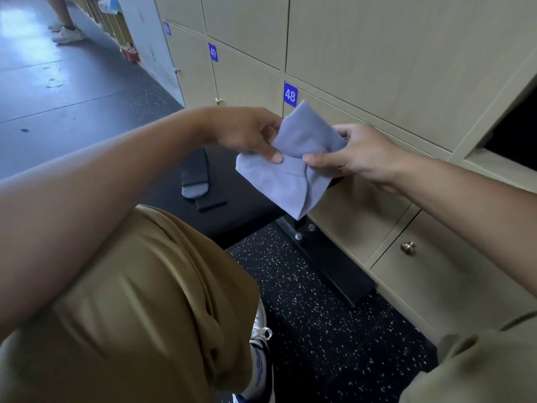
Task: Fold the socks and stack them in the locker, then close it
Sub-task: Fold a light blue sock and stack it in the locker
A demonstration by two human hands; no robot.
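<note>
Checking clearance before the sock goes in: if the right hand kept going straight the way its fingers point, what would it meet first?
The right hand points leftward, pinching the light blue sock. Past the sock, the first thing in line is the left hand, which grips the sock's other side. The open locker lies off to the right, not in that line.

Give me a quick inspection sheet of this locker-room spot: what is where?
Surface: black padded bench, standing on dark speckled rubber floor.
Job's things: pale blue-grey fabric sock, partly folded, held in the air; dark grey and black socks lying on the bench; open beige locker at right, inside dark.
Clutter: nothing seen.
Grippers: left hand and right hand both pinch the blue-grey sock.
Cables: nothing seen.
Surroundings: beige locker doors, blue number plate 48, brass knob; another person's feet far left.
</note>
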